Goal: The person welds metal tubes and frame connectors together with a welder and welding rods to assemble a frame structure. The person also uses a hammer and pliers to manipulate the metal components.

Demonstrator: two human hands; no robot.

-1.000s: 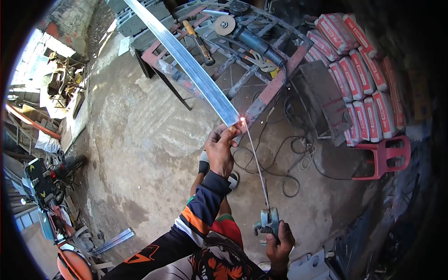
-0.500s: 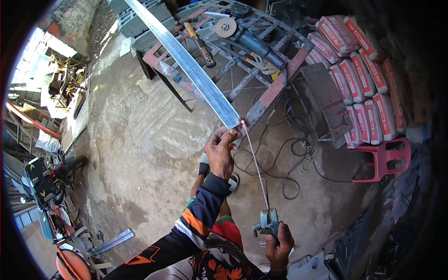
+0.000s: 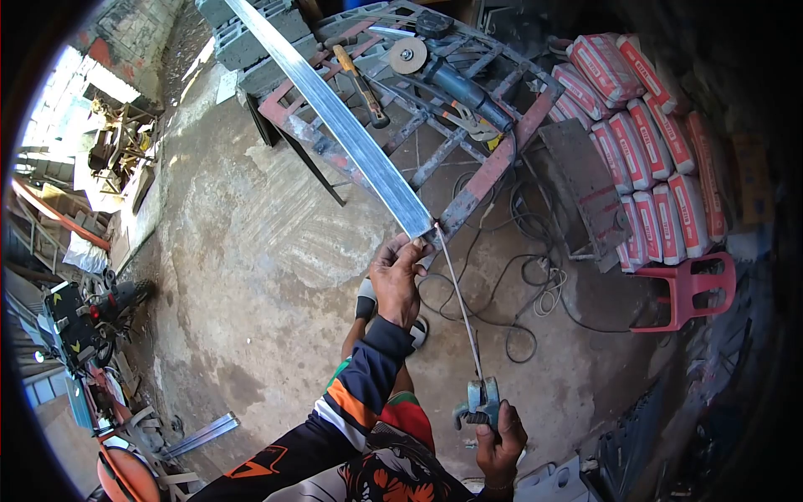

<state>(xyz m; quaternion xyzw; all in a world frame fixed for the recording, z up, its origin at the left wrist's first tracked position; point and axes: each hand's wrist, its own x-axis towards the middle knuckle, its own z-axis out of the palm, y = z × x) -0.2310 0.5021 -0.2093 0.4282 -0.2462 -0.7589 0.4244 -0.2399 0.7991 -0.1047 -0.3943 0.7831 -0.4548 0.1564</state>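
A long, shiny metal bar (image 3: 347, 138) slants across the red metal frame (image 3: 493, 171), its near end toward me. My left hand (image 3: 396, 280) is closed at that near end, thumb and fingers pinching its edge; whether a small piece is also between them is hidden. Low on the right, my right hand (image 3: 502, 443) grips a blue-green welding electrode holder (image 3: 478, 402). A thin welding rod (image 3: 458, 297) is clamped in it and points up, its tip at the bar's near right corner. A small dull red spot shows at that tip.
On the frame lie an angle grinder (image 3: 464, 92), a hammer (image 3: 360, 84) and orange-handled pliers (image 3: 473, 125). Cables (image 3: 523, 314) loop over the floor. Stacked cement bags (image 3: 652, 151) and a pink plastic chair (image 3: 690, 289) stand right; a motorcycle (image 3: 84, 318) stands left.
The bright glow at the rod tip has dimmed to a dull red spot. Both hands keep almost the same places and grips; the view has shifted slightly.
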